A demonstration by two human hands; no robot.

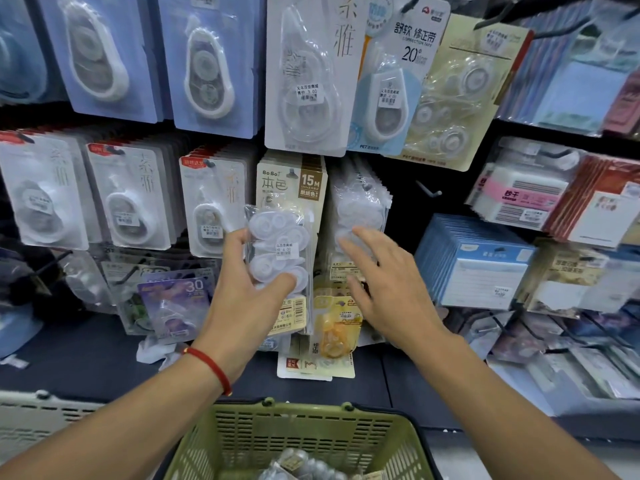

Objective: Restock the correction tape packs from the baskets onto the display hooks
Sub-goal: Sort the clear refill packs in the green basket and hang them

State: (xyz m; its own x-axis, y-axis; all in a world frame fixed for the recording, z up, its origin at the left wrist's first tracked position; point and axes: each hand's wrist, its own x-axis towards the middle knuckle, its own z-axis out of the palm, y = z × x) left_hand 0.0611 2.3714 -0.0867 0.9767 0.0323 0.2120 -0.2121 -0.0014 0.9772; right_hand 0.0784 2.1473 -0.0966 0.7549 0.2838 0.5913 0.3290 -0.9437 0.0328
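Note:
My left hand point(247, 285) grips a clear pack of white correction tapes point(280, 247) by its left edge and lower front, holding it upright before the display wall. To its right hangs a row of the same clear packs on a hook point(360, 209). My right hand point(384, 282) is open with fingers spread, its fingertips just below and in front of that hanging row. A green basket point(304, 431) stands below my arms, with more clear packs point(301, 465) at its bottom.
Carded correction tapes fill the hooks above and to the left point(204, 64). A bare hook point(429, 192) sticks out right of the clear packs. Notepads and sticky notes point(474, 261) hang at the right. A white basket point(38, 417) sits at lower left. Loose packs lie on the dark shelf point(86, 355).

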